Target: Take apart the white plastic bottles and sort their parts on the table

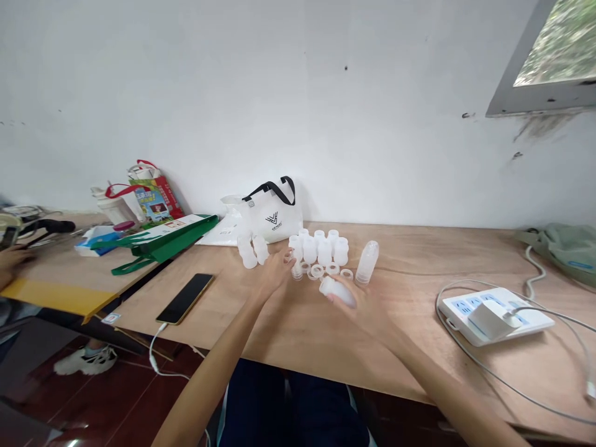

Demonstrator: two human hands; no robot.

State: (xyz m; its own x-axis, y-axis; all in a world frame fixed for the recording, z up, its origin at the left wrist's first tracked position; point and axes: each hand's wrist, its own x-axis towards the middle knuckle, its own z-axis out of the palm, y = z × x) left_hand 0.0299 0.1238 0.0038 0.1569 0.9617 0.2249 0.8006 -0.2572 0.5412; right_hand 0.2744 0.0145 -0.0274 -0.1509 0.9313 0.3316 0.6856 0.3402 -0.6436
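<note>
Wooden desk (298,329) against a white wall (209,93), logged remotely from the head view. I note the right hand (365,307) curled round a white bottle (342,293), held tilted, one end pointing left and clear of the fingers, presumably to leave that end accessible. Left hand (275,271) has its fingers bent and slightly parted at the near left edge of the bottle cluster (325,249); I cannot tell whether it grips anything. White rings (317,270) lie flat between the hands, likely for easy reach from either. Cluster stands upright just beyond them, packed close, probably to save room. Just beyond the right hand stands a clear bottle (367,261), leaning slightly in view. Left of the left hand: two white pieces (252,250), then a dark-screened phone (185,299), cabled. Beyond that hand, a white bag (274,214) carries a black V-like emblem over lettering too small for me to read surely. Farther left, a colourful bag (156,197) shows Chinese characters, blurred.
</note>
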